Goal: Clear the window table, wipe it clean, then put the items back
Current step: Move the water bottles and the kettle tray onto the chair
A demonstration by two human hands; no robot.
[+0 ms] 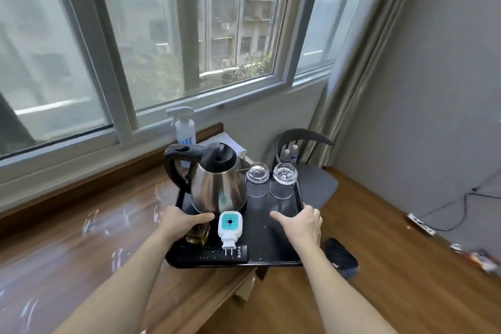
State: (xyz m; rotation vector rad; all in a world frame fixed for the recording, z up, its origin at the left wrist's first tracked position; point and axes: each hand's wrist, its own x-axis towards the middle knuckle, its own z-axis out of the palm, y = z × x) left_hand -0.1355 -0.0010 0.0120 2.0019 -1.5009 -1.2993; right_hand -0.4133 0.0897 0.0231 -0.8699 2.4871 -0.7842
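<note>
Head view is showing a black tray being held at both sides over the right end of the wooden window table, its near right corner overhanging the table edge. Left hand is gripping the tray's left rim, thumb lying across the top toward the kettle base, the other fingers curled out of sight beneath. Right hand is gripping the right rim likewise, thumb extended inward over the tray surface, remaining fingers wrapped around the edge (their tips cannot be seen). Standing on the tray are a steel kettle at rear left and two upturned glasses at rear right; a white plug-in device is lying between the thumbs, touching a black remote along the near edge. A spray bottle is standing on the table behind the kettle, beside a folded white cloth. A grey chair is sitting just beyond the tray.
</note>
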